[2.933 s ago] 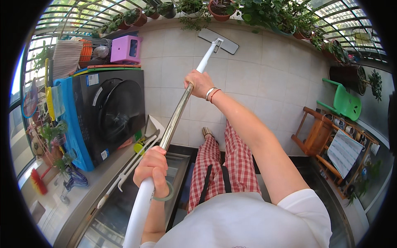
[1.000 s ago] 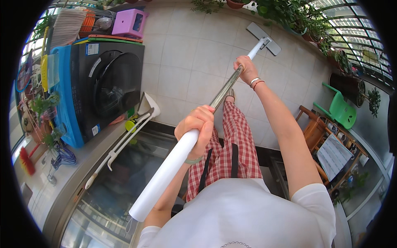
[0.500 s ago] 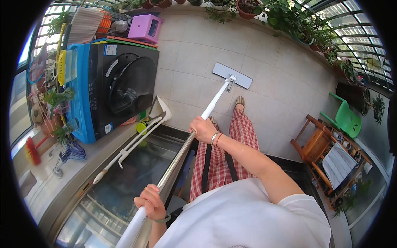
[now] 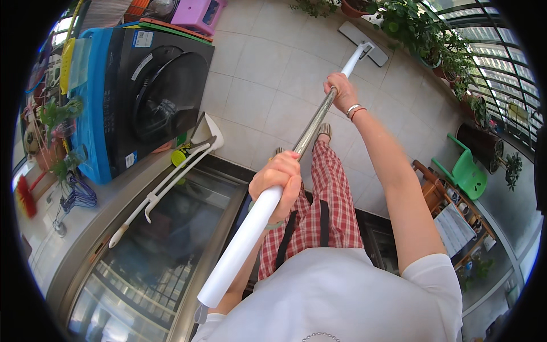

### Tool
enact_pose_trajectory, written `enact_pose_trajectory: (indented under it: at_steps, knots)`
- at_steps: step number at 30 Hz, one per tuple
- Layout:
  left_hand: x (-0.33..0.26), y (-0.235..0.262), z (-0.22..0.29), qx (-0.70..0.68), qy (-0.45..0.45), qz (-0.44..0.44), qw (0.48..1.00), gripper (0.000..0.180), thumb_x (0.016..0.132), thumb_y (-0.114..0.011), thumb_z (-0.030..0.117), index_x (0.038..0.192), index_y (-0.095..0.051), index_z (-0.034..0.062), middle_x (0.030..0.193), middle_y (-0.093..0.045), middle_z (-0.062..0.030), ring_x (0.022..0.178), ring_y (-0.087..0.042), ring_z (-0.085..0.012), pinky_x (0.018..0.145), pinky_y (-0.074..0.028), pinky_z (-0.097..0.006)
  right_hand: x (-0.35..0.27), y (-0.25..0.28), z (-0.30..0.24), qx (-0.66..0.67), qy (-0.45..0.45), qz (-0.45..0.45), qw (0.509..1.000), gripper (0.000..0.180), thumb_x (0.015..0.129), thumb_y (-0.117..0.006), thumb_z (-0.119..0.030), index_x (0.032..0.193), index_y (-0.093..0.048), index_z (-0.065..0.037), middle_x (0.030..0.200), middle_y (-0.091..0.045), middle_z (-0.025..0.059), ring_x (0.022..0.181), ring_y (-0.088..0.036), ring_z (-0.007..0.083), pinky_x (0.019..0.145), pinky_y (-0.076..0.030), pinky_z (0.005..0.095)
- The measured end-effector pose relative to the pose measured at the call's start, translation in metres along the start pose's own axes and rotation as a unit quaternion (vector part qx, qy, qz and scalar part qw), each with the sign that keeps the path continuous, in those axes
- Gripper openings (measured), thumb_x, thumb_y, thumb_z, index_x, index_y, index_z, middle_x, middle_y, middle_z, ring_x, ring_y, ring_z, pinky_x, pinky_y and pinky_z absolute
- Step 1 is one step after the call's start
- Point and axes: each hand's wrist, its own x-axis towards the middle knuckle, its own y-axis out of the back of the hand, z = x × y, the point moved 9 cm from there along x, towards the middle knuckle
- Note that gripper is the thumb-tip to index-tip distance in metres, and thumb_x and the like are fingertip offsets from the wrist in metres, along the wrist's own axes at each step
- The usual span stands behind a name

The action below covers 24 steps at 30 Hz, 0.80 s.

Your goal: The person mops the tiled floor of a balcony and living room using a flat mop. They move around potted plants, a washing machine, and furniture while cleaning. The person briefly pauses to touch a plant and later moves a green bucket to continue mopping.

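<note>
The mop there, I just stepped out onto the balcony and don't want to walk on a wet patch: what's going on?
A person is holding a flat mop in both hands. The left hand grips the white upper handle, and the right hand holds the metal shaft further down with the arm stretched out. The mop head lies flat on the tiled floor at the far side, beside the potted plants. A black washing machine stands to the left.

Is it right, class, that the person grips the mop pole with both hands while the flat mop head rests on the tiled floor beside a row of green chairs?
Not quite. The head view shows the mop head beside potted plants, not chairs; a single green chair stands apart. Left hand and right hand do grip the pole.
</note>
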Motion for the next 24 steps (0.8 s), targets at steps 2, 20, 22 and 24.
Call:
enact_pose_trajectory:
  at_steps: [2, 20, 22, 24]
  knots:
    - [-0.023, 0.019, 0.033, 0.026, 0.013, 0.003, 1.000, 0.012, 0.088, -0.054, -0.001, 0.085, -0.046, 0.0075, 0.073, -0.054, -0.0050, 0.068, -0.054, -0.0173, 0.087, -0.045, -0.045, -0.017, -0.030, -0.036, 0.027, 0.033, 0.021, 0.999, 0.013, 0.074, -0.063, -0.007, 0.069, -0.053, -0.013, 0.074, -0.055, 0.0058, 0.091, -0.057, 0.0307, 0.069, -0.049, 0.0407]
    - [-0.049, 0.145, 0.181, 0.083, -0.001, 0.185, 0.979, 0.020, 0.091, -0.054, 0.017, 0.078, -0.038, 0.0149, 0.061, -0.044, 0.0022, 0.058, -0.040, -0.0121, 0.070, -0.038, -0.034, -0.007, -0.126, -0.253, 0.099, 0.045, -0.146, 0.983, 0.008, 0.076, -0.063, -0.014, 0.070, -0.058, -0.015, 0.074, -0.056, 0.0019, 0.086, -0.052, 0.0265, 0.065, -0.039, 0.0393]
    - [-0.029, 0.137, 0.166, 0.111, -0.023, 0.179, 0.977, 0.022, 0.091, -0.055, 0.019, 0.078, -0.038, 0.0153, 0.061, -0.044, 0.0027, 0.058, -0.040, -0.0115, 0.070, -0.038, -0.034, 0.033, -0.125, -0.242, 0.074, 0.068, -0.120, 0.988, 0.011, 0.076, -0.064, -0.015, 0.069, -0.056, -0.015, 0.073, -0.055, 0.0018, 0.086, -0.051, 0.0260, 0.066, -0.037, 0.0377]
    - [-0.002, 0.128, 0.142, 0.137, -0.034, 0.171, 0.975, 0.024, 0.093, -0.057, 0.022, 0.079, -0.039, 0.0148, 0.063, -0.045, 0.0020, 0.058, -0.041, -0.0119, 0.072, -0.039, -0.035, 0.085, -0.117, -0.225, 0.122, 0.110, -0.100, 0.981, 0.012, 0.077, -0.064, -0.015, 0.069, -0.054, -0.014, 0.073, -0.054, 0.0022, 0.085, -0.051, 0.0265, 0.064, -0.038, 0.0389]
